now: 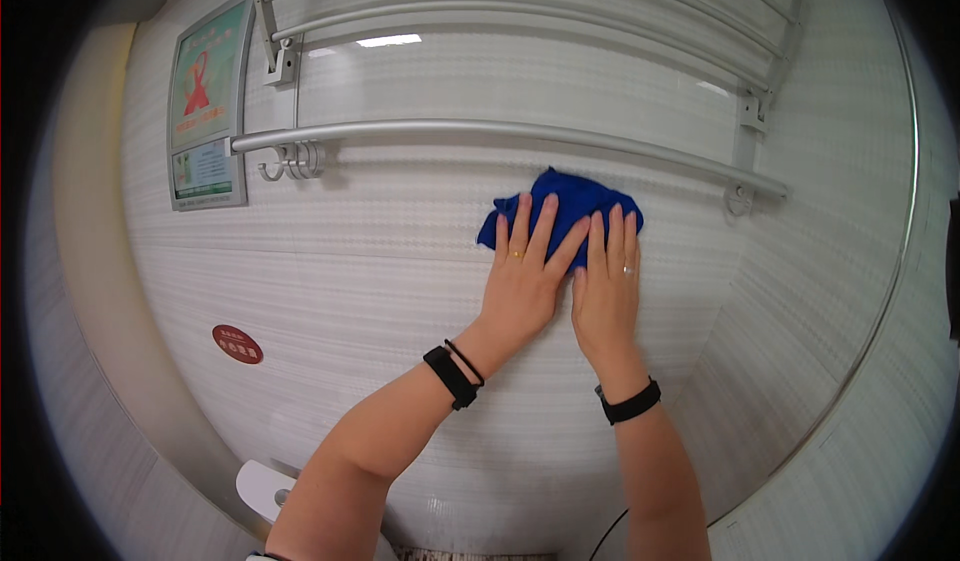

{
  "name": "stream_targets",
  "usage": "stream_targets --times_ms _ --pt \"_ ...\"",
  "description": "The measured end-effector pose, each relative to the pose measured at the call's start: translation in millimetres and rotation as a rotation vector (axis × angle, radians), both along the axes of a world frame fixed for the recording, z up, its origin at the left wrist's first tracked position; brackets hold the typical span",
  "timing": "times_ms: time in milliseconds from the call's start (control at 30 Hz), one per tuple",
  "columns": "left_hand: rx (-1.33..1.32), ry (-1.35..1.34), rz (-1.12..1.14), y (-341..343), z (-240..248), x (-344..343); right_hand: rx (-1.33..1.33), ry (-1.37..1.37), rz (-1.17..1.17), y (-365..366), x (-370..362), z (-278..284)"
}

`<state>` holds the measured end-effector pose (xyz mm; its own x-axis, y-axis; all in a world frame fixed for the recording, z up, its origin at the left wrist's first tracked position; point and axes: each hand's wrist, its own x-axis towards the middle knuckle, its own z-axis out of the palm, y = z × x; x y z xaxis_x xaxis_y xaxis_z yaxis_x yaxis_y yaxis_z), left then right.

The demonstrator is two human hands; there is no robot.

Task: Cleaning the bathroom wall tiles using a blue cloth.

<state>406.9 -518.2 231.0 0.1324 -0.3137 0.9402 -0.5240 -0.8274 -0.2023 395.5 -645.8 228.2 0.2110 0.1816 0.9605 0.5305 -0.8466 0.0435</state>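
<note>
A crumpled blue cloth [585, 201] lies pressed against the white textured wall [400, 311], just below a metal towel bar. My left hand [525, 271] is laid flat on the cloth's left and middle part, its fingers stretched out and spread. Beside it, my right hand [608, 296] rests on the right part of the cloth with straight fingers pointing up. Both palms face the wall, and neither hand is closed around the cloth. Some of the cloth is hidden under the fingers.
Above the hands runs the towel bar [500, 133] with metal hooks [300, 161] at its left, under a rack [520, 9]. A framed poster [208, 101] hangs at upper left; a red oval sticker [238, 344] sits lower. Part of a white fixture [262, 488] shows at lower left.
</note>
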Motion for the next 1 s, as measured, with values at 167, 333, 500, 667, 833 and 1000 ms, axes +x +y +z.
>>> stream_targets --times_ms 167,333,500,667,833,1000 --pt "0.031 0.053 -0.038 -17 -34 0 0.011 0.110 -0.019 -19 -3 -36" --pt "0.045 0.058 -0.036 -29 -38 1 0.022 0.150 -0.010 -30 -5 -42" --pt "0.045 0.021 -0.061 -47 -6 2 0.047 0.042 -0.047 -44 -1 -14" --pt "0.022 -0.103 -0.053 -68 44 9 0.078 -0.124 -0.066 -60 12 33" --pt "-0.023 -0.137 -0.048 -85 51 17 0.076 -0.131 -0.077 -71 10 48" --pt "0.017 -0.042 -0.094 -96 24 14 0.102 -0.050 -0.040 -87 14 14"
